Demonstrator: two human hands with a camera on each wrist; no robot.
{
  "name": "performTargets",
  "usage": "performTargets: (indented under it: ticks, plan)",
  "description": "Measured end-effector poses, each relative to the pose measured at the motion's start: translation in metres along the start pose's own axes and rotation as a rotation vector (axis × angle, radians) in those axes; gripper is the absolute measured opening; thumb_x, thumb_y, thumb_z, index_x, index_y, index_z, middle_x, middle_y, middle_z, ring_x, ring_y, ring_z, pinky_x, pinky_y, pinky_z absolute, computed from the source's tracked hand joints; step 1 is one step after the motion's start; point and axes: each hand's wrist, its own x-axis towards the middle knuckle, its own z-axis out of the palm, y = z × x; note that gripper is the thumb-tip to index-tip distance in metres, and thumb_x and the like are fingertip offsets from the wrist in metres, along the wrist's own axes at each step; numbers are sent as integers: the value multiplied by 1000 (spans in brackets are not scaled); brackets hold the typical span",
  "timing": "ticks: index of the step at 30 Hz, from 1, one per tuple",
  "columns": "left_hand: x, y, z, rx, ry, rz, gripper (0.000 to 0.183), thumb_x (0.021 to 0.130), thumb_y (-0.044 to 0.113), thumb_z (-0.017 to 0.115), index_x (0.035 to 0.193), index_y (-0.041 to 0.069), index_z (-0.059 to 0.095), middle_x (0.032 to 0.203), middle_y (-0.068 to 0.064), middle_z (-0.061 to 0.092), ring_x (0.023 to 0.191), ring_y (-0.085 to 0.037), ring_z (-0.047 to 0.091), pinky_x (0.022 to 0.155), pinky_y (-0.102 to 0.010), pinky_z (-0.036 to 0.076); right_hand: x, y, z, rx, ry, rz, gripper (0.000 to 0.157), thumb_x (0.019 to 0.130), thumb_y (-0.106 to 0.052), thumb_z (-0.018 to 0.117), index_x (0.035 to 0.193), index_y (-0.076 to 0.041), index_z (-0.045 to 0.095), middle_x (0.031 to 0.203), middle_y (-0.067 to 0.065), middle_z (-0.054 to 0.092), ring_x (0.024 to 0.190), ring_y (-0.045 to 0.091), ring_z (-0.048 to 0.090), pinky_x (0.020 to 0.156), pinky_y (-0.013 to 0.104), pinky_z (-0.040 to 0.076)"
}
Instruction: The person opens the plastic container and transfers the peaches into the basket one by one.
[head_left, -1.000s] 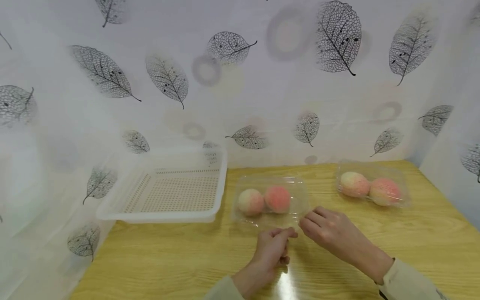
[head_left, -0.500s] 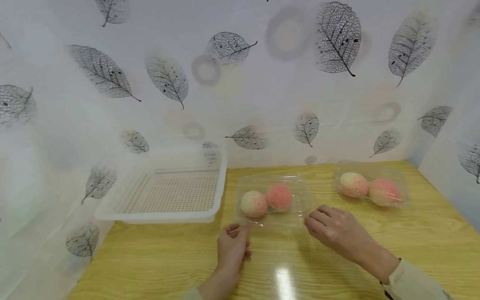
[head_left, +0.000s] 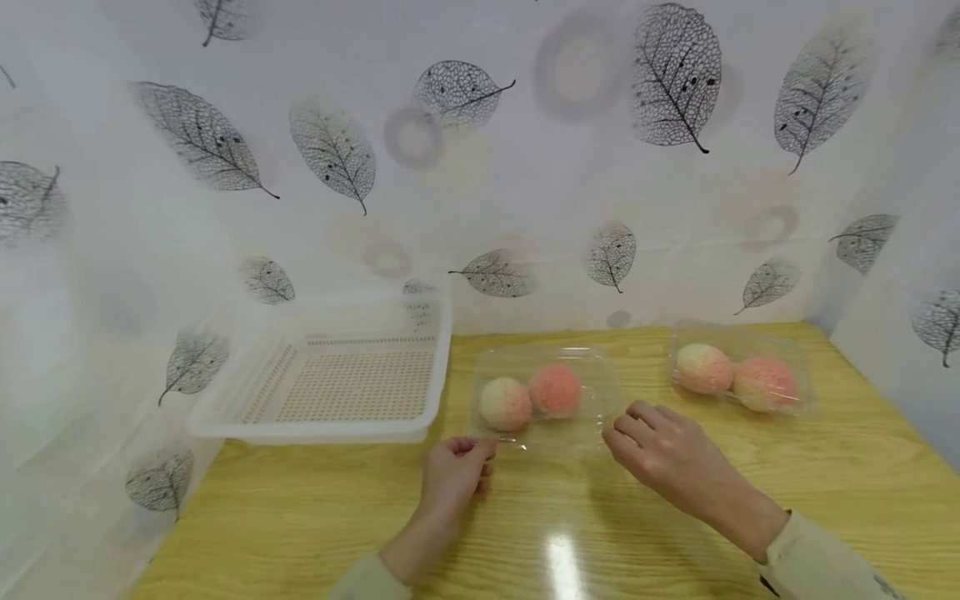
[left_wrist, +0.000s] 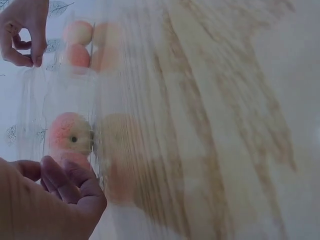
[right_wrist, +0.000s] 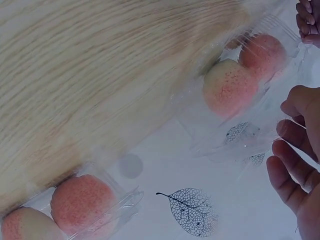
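Note:
A clear plastic fruit box (head_left: 572, 353) lies on the table in front of me. Inside it, a pale pink-and-cream peach (head_left: 505, 404) sits beside a redder peach (head_left: 556, 391). My left hand (head_left: 453, 479) pinches the box's front left corner between thumb and fingers. At the front right corner, my right hand (head_left: 678, 458) pinches the edge, its other fingers curled. The left wrist view has the left hand (left_wrist: 60, 202) low by the box and the right hand (left_wrist: 25, 30) at its far end. In the right wrist view, the right hand's fingers (right_wrist: 290, 160) are beside the plastic edge.
A second clear box (head_left: 684, 332) with two peaches stands at the back right of the wooden table (head_left: 300, 517). At the back left is a white perforated basket (head_left: 307, 432). A leaf-patterned curtain (head_left: 525, 208) hangs behind the table.
My left hand has slid from near the front right corner of the box to its front left corner. The right hand stays at the right corner, shifting only slightly.

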Motion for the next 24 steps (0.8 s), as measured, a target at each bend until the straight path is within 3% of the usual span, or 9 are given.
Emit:
performTargets:
  ticks: [6,15,24]
  plan:
    - [0,-2,4,75,-29,42,16,88,14,74,89,-1,69,80,-3,72,64,-9,65,56,-21,53,9,-3,11,-50,-50,-22,48,113,-6,23,90,-7,64,83,5,63,78,21,57,63,31,52]
    - [-4,-3,10,86,-36,51,15,87,14,75,85,0,69,76,-2,71,63,-8,65,59,-22,55,25,-10,30,-120,-39,-150,46,112,-4,25,87,-10,63,85,1,63,76,19,55,63,29,43]
    - [-3,-2,9,94,-58,41,17,89,16,75,85,1,69,75,0,69,64,-8,65,60,-22,55,38,-17,40,-139,3,-197,44,109,0,27,82,-9,61,82,1,62,74,18,56,64,29,48]
